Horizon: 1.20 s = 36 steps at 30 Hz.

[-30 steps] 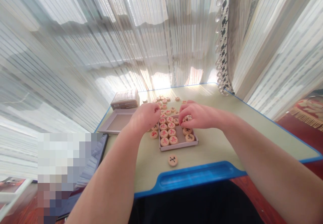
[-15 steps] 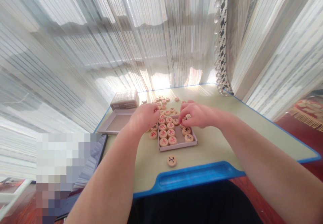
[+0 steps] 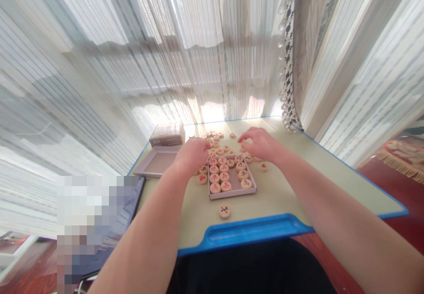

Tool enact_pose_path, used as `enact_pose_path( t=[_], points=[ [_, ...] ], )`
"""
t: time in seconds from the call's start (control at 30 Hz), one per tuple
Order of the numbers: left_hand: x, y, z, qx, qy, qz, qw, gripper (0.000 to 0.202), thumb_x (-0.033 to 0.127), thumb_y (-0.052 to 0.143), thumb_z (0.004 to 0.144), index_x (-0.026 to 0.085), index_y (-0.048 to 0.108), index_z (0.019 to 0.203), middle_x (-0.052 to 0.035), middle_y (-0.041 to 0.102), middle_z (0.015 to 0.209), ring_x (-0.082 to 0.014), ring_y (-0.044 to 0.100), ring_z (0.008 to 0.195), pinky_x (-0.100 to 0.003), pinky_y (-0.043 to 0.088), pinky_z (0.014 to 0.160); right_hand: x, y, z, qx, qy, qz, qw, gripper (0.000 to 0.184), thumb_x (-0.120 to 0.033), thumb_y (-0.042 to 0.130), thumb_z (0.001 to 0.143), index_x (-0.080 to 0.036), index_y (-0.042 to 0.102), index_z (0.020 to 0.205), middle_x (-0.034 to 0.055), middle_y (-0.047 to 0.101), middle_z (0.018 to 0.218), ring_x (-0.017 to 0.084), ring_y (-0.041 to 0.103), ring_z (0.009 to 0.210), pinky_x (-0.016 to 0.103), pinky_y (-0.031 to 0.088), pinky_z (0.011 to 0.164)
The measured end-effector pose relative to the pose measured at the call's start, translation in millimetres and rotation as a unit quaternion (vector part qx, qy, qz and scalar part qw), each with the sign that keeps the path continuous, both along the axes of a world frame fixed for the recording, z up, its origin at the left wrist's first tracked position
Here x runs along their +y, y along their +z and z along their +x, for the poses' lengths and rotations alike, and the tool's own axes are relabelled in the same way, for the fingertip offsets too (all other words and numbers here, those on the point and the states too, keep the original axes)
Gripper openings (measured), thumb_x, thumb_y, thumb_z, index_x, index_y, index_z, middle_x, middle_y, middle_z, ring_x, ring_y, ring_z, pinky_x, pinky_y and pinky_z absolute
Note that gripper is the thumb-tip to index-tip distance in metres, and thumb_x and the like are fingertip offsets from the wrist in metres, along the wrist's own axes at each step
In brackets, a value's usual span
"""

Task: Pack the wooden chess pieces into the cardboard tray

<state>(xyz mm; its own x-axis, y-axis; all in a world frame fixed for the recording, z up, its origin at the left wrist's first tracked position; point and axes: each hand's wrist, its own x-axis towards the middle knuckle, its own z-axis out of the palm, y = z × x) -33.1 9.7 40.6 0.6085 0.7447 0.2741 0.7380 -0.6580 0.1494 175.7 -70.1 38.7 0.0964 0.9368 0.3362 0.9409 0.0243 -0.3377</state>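
A small shallow tray (image 3: 232,193) in the middle of the table holds round wooden chess pieces: red-marked pieces (image 3: 219,173) on its left side, black-marked pieces (image 3: 244,174) on its right. My left hand (image 3: 193,155) rests at the tray's far left corner with its fingers curled; what they hold is hidden. My right hand (image 3: 259,144) is beyond the tray's far right corner, its fingers bent together over the loose pieces (image 3: 217,137) scattered at the back. One black-marked piece (image 3: 224,211) lies alone in front of the tray, another piece (image 3: 264,166) just right of it.
An open box lid (image 3: 155,162) and a closed box (image 3: 167,134) sit at the table's far left. The table (image 3: 298,183) has a blue rim with a groove (image 3: 251,231) along its near edge. Sheer curtains hang close behind. A dark object lies left of the table.
My right hand has lifted off the tray and moved back toward the loose pieces. More black-marked pieces show in the tray. The view has tilted slightly.
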Motion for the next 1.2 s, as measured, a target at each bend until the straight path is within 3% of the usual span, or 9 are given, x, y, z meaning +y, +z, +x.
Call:
enact_pose_path(
  t=[0.1, 0.2, 0.33, 0.63, 0.77, 0.9, 0.97, 1.07, 1.2],
  points=[
    [1.2, -1.8, -0.6, 0.005, 0.012, -0.024, 1.000, 0.036, 0.016, 0.041, 0.075, 0.021, 0.069, 0.096, -0.0053, 0.068, 0.102, -0.0219, 0.060, 0.095, -0.029, 0.045, 0.085, 7.3, -6.1, 20.6, -0.004, -0.164, -0.046, 0.985, 0.029, -0.027, 0.047, 0.074, -0.019, 0.068, 0.091, 0.0120, 0.064, 0.099, 0.025, 0.060, 0.088, 0.033, 0.046, 0.072],
    [1.3, -3.6, -0.9, 0.011, 0.011, -0.043, 0.999, 0.035, 0.018, 0.042, 0.076, 0.023, 0.068, 0.100, -0.0041, 0.068, 0.102, -0.0210, 0.061, 0.093, -0.029, 0.045, 0.086, 11.8, -10.2, 32.7, -0.023, -0.222, -0.150, 0.963, 0.030, -0.026, 0.050, 0.071, -0.016, 0.067, 0.095, 0.0151, 0.065, 0.100, 0.028, 0.061, 0.090, 0.035, 0.047, 0.071],
    [4.0, -6.4, -0.9, 0.023, 0.008, -0.042, 0.999, 0.033, 0.018, 0.041, 0.077, 0.024, 0.068, 0.096, -0.0032, 0.069, 0.099, -0.0200, 0.062, 0.092, -0.028, 0.046, 0.084, 13.3, -11.1, 26.5, -0.026, -0.217, -0.223, 0.950, 0.029, -0.029, 0.054, 0.071, -0.016, 0.066, 0.094, 0.0139, 0.066, 0.101, 0.027, 0.061, 0.093, 0.034, 0.046, 0.073],
    [8.0, -11.4, 2.2, 0.013, 0.020, -0.024, 0.999, 0.034, 0.014, 0.041, 0.077, 0.024, 0.067, 0.097, -0.0036, 0.068, 0.103, -0.0193, 0.060, 0.096, -0.028, 0.043, 0.089, 13.9, -8.0, 15.9, 0.012, -0.162, -0.229, 0.960, 0.026, -0.029, 0.056, 0.072, -0.015, 0.066, 0.092, 0.0111, 0.069, 0.084, 0.022, 0.064, 0.075, 0.027, 0.045, 0.061],
    [6.1, -12.3, 3.5, 0.010, 0.037, -0.030, 0.999, 0.034, 0.012, 0.042, 0.075, 0.023, 0.068, 0.095, -0.0045, 0.068, 0.101, -0.0198, 0.060, 0.096, -0.029, 0.044, 0.088, 11.3, -10.1, 13.0, -0.002, -0.169, -0.206, 0.964, 0.030, -0.030, 0.055, 0.072, -0.015, 0.066, 0.096, 0.0124, 0.068, 0.095, 0.024, 0.063, 0.084, 0.028, 0.045, 0.064],
    [5.7, -13.5, 4.1, -0.003, 0.038, -0.028, 0.999, 0.036, 0.011, 0.042, 0.075, 0.023, 0.068, 0.096, -0.0043, 0.068, 0.103, -0.0196, 0.060, 0.098, -0.029, 0.043, 0.088, 1.8, 5.0, 1.2, -0.030, -0.185, -0.198, 0.962, 0.040, -0.033, 0.055, 0.071, -0.020, 0.062, 0.108, 0.0105, 0.063, 0.112, 0.025, 0.061, 0.092, 0.029, 0.044, 0.063],
    [6.2, -14.1, 4.2, -0.020, 0.026, -0.020, 0.999, 0.038, 0.008, 0.041, 0.074, 0.022, 0.068, 0.097, -0.0039, 0.067, 0.105, -0.0187, 0.059, 0.099, -0.028, 0.043, 0.089, -2.9, 18.7, -3.1, -0.058, -0.149, -0.200, 0.967, 0.038, -0.033, 0.054, 0.072, -0.021, 0.063, 0.106, 0.0087, 0.065, 0.107, 0.024, 0.061, 0.088, 0.029, 0.042, 0.061],
    [6.4, -13.9, 4.6, -0.039, 0.019, -0.016, 0.999, 0.042, 0.004, 0.040, 0.070, 0.021, 0.068, 0.096, -0.0036, 0.067, 0.104, -0.0182, 0.059, 0.100, -0.027, 0.043, 0.089, -6.9, 35.2, -1.9, -0.085, -0.041, -0.184, 0.978, 0.031, -0.028, 0.051, 0.072, -0.023, 0.066, 0.099, 0.0056, 0.068, 0.094, 0.022, 0.061, 0.081, 0.028, 0.041, 0.059],
    [1.3, -10.2, 7.7, -0.052, 0.044, -0.036, 0.997, 0.046, 0.002, 0.040, 0.067, 0.021, 0.069, 0.097, -0.0034, 0.068, 0.104, -0.0187, 0.059, 0.099, -0.027, 0.044, 0.088, -6.4, 28.8, 10.4, -0.069, 0.101, -0.120, 0.985, 0.023, -0.021, 0.050, 0.071, -0.022, 0.070, 0.083, 0.0032, 0.066, 0.090, 0.017, 0.059, 0.076, 0.026, 0.042, 0.063]
  ],
)
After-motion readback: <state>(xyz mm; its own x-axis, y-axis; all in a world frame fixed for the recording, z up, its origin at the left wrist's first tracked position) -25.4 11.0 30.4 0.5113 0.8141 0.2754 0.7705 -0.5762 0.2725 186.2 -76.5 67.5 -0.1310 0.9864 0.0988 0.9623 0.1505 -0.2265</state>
